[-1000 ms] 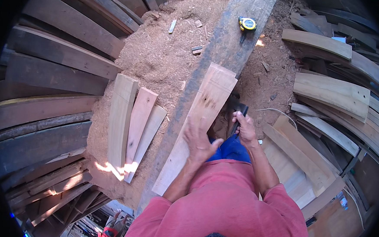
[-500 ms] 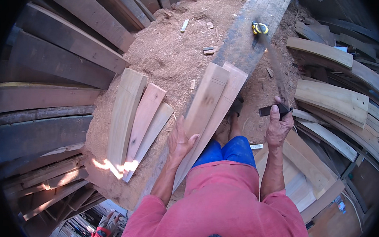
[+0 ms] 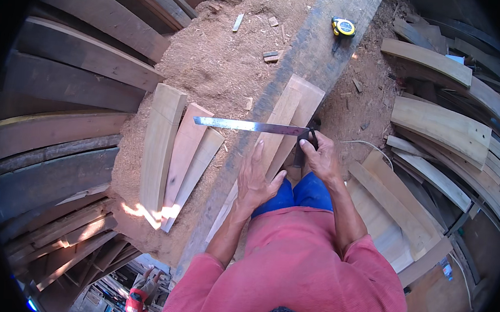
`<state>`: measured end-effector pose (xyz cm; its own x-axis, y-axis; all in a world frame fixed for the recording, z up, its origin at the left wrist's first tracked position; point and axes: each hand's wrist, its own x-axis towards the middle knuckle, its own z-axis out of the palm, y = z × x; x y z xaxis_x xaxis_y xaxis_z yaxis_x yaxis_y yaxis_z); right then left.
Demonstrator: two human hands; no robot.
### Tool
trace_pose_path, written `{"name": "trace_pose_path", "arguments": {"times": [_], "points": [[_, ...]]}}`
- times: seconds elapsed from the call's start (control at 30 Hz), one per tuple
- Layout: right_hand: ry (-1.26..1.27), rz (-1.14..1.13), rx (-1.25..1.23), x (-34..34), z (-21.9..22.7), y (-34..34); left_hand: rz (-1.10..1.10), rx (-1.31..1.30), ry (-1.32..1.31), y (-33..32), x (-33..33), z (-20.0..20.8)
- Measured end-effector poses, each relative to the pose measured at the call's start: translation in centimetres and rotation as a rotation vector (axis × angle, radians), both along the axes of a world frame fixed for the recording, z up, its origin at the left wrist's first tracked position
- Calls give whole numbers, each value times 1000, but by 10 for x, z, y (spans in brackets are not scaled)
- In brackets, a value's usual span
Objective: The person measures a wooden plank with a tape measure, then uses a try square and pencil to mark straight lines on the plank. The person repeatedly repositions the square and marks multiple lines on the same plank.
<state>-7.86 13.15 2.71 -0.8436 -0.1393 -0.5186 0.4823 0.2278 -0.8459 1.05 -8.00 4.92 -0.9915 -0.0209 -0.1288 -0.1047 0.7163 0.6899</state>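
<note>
My right hand (image 3: 321,154) is closed around the dark stock of a try square (image 3: 246,125). Its bright steel blade points left and lies across or just over two pale boards (image 3: 288,104), extending past them on the left side; contact is hard to judge. These boards overlap lengthwise on a long weathered plank (image 3: 290,58). My left hand (image 3: 254,179) lies on the near part of the boards, fingers stretched out and thumb apart, below the blade. Farther up the plank sits a yellow and black tape measure (image 3: 343,28).
Three cut boards (image 3: 163,145) lie on sawdust (image 3: 221,68) to the left. Stacked planks (image 3: 77,82) line the left side, and more timber (image 3: 441,125) is piled at right. Other boards (image 3: 398,205) rest beside my right arm. A person in red (image 3: 136,303) is at lower left.
My right hand has moved left and inward with the try square, whose blade now spans the boards. The two boards have shifted against each other, the upper one showing a narrower face.
</note>
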Motion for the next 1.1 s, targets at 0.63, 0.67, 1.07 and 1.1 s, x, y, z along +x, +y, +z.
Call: {"name": "trace_pose_path", "arguments": {"times": [0.63, 0.67, 1.07, 1.1], "points": [[-58, -118, -166, -17, -28, -29, -12, -150, 182, 36, -70, -32], [-53, -122, -175, -17, -28, -29, -8, -149, 186, 37, -70, -32], [-92, -130, -201, -20, -26, -28, 12, -143, 157, 38, -68, -34], [-77, -103, -158, -22, -25, -25, 8, -145, 160, 39, -68, -34]]}}
